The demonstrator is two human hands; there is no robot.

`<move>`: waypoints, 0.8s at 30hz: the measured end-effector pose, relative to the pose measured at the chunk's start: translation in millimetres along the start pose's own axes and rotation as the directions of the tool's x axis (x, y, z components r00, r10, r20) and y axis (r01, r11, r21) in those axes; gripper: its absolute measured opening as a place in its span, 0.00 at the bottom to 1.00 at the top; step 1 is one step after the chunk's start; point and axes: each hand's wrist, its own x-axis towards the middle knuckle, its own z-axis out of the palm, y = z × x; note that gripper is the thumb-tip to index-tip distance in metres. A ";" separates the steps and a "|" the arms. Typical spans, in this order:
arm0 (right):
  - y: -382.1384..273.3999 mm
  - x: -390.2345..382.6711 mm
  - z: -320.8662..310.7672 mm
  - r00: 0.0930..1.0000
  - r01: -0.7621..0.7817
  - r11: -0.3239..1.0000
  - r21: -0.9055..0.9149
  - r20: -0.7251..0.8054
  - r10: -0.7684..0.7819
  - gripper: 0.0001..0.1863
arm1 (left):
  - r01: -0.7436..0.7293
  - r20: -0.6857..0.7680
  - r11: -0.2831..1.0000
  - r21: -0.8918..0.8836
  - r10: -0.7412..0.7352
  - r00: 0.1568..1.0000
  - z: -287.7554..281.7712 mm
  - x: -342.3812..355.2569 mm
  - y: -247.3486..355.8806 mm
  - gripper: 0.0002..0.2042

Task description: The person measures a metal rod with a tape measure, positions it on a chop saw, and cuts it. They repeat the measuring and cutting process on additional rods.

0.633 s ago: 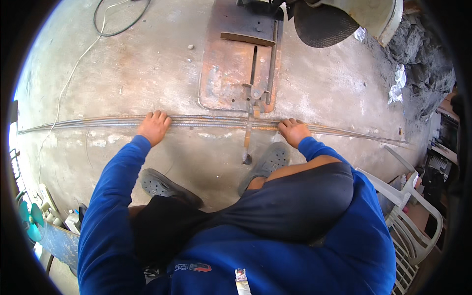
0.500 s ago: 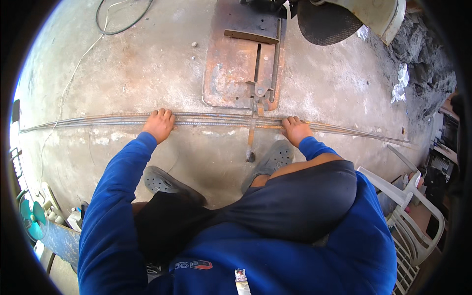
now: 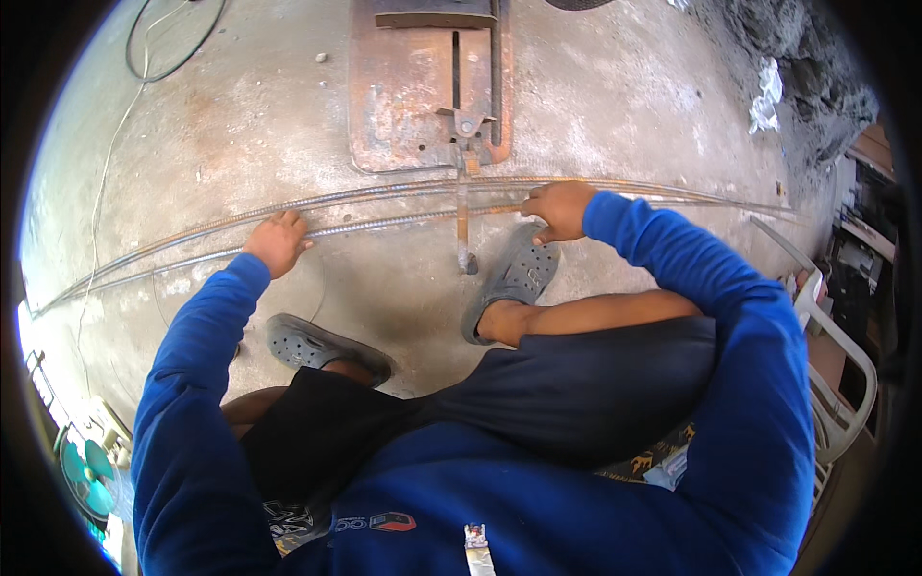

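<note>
Several long ribbed rebars (image 3: 375,195) run left to right across the floor, rusty in places. One near rebar (image 3: 394,223) lies apart from the others along its middle, closer to my feet. Over this rebar, left of the middle, my left hand (image 3: 276,244) is closed with its fingers curled; the palm side is hidden. My right hand (image 3: 560,209) pinches the same rebar farther right, thumb toward my shoe. Between my hands, a rusty clamp screw (image 3: 463,226) extends toward me from the metal base plate (image 3: 408,106), crossing the rebars.
My grey clogs (image 3: 523,274) stand just on the near side of the rebars. A white plastic chair (image 3: 840,374) is at right, a green fan (image 3: 91,475) at lower left. A black cable loop (image 3: 176,72) and thin white cord (image 3: 108,158) lie at far left.
The near rebar has separated from the bundle toward me. My left hand has shifted left and my right hand has moved slightly left and up. The view has tilted nearer to me.
</note>
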 end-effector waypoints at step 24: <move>-86.8 47.3 8.9 0.945 0.078 0.971 0.227 0.293 -0.145 0.21 | -0.213 0.212 0.973 -0.088 0.227 0.950 -12.2 9.4 0.8 0.12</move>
